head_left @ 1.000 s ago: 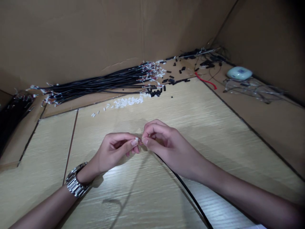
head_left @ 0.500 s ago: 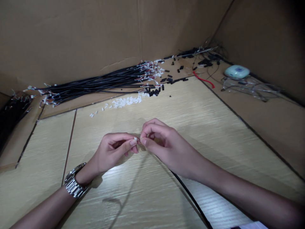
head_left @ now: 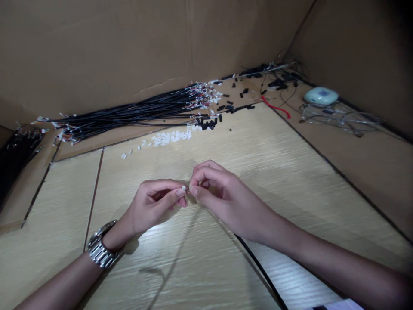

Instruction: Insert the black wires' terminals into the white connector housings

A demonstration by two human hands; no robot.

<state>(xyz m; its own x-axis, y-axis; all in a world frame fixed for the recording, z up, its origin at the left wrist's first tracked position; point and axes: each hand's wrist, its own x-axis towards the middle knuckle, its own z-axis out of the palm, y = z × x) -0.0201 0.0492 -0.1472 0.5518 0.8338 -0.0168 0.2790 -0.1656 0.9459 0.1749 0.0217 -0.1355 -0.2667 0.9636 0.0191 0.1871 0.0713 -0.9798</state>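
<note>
Between thumb and index finger, my left hand (head_left: 158, 202) pinches a small white connector housing (head_left: 183, 188). My right hand (head_left: 219, 189) is closed in a pinch right beside it, on the thin wires (head_left: 188, 191) at the end of a black cable (head_left: 258, 265). The fingertips of both hands nearly meet over the table. From under my right hand the cable runs down to the bottom edge of the view. Exactly how the wires sit in the connector is too small to make out.
A bundle of black cables (head_left: 129, 110) with bared wire ends lies along the cardboard wall. In front are loose white connectors (head_left: 171, 137) and short black sleeves (head_left: 208, 125). At right are a red strip (head_left: 277, 108) and a pale green rounded object (head_left: 321, 96). Another cable bundle (head_left: 16, 155) is at left.
My right hand has shifted very slightly toward my left, and the cable beneath it has moved a little. My left hand keeps its place with the connector.
</note>
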